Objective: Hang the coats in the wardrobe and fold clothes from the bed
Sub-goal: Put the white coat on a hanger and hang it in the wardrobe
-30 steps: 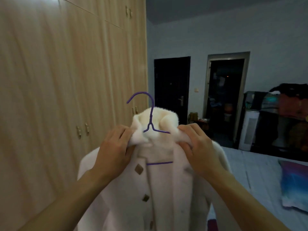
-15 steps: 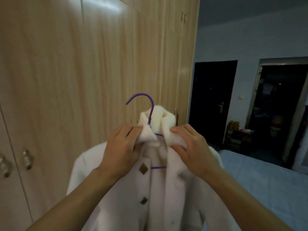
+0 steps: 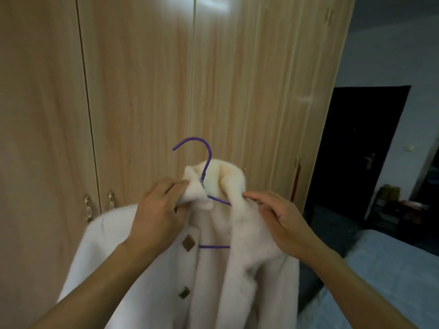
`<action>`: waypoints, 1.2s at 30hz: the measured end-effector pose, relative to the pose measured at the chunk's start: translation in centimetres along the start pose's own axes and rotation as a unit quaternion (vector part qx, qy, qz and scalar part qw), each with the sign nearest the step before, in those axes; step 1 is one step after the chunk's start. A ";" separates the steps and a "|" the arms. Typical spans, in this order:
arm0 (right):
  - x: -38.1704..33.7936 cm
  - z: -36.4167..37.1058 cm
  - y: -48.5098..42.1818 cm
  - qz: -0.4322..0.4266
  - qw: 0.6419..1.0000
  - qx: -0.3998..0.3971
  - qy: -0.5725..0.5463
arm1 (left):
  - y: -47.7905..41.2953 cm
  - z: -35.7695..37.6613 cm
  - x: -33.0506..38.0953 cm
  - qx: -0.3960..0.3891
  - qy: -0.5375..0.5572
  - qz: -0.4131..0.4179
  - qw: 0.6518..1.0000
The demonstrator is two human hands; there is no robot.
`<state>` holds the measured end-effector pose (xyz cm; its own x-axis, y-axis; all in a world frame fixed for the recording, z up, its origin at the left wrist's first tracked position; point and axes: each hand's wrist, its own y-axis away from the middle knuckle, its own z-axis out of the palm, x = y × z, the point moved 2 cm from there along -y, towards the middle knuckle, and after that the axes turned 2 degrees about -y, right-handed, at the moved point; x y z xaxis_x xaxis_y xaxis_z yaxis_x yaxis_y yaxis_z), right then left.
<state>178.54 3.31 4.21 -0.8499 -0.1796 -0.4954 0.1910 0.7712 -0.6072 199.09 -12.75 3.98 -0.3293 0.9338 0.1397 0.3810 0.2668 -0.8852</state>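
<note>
A fluffy cream-white coat (image 3: 251, 252) with brown diamond buttons hangs on a purple wire hanger (image 3: 206, 162), held up in front of the closed wooden wardrobe (image 3: 147, 91). My left hand (image 3: 159, 214) grips the left side of the collar. My right hand (image 3: 282, 222) holds the right collar and lapel, fingers curled over the fabric. The hanger's hook sticks up above the collar, free of any rail.
The wardrobe doors are closed, with metal handles (image 3: 99, 207) at lower left. A dark door (image 3: 356, 153) stands to the right. The blue bed (image 3: 389, 276) lies at lower right, with a low shelf of items (image 3: 394, 205) beyond it.
The view has swung left, from the room's doorways to the wardrobe doors. Both hands keep hold of the coat's collar; the coat stays in front of me.
</note>
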 end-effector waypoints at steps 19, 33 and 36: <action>8.7 7.1 -12.8 -0.120 0.992 0.024 -0.033 | -3.7 5.8 -7.3 -0.026 -0.107 -0.055 0.992; 9.0 14.5 -20.9 -0.158 0.967 -0.098 -0.172 | -3.1 4.7 -13.4 0.040 -0.210 -0.025 0.977; 7.9 15.3 -22.5 -0.181 0.953 -0.176 -0.168 | -2.8 3.4 -16.2 0.059 -0.219 -0.049 0.973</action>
<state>175.05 -24.82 4.43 -0.6127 -0.6129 -0.4990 -0.3124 0.7677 -0.5594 200.43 -29.44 2.73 -0.7050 0.7077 0.0472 0.2362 0.2969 -0.9252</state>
